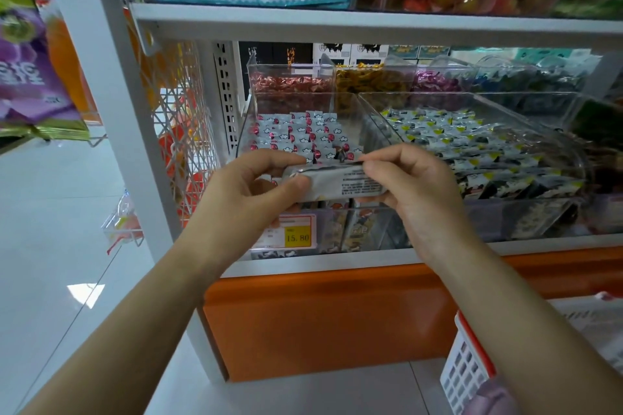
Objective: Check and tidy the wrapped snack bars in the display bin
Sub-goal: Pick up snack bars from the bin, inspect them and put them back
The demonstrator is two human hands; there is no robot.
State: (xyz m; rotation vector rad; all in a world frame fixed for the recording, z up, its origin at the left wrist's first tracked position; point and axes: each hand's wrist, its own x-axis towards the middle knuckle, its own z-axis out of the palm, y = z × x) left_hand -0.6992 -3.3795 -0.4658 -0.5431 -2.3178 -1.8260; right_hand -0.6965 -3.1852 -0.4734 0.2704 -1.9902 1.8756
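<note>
Lowest in the frame, two bare forearms rise toward the middle. The left hand (256,185) has its grip pinched on the left end of a silver bar (337,183), thumb under and fingers over. The right hand (416,187) pinches the right end, its fingertips on the top seam. So both grips are grasping the one bar, which hangs in the air with its printed back turned to the camera.

The bar's long axis runs left to right across the frame, level with the front wall of the clear bin (371,224) and just before and above it. A price tag (296,235) sits below that wall. The return move is therefore short and straight away from the person – the packed bars (303,137) lie just beyond both hands, the left hand before the bin's left half, the right near its right corner.

Farther right sits a second bin (580,152) of yellow-marked packs; behind both stand the back bins (256,77) of sweets.
</note>
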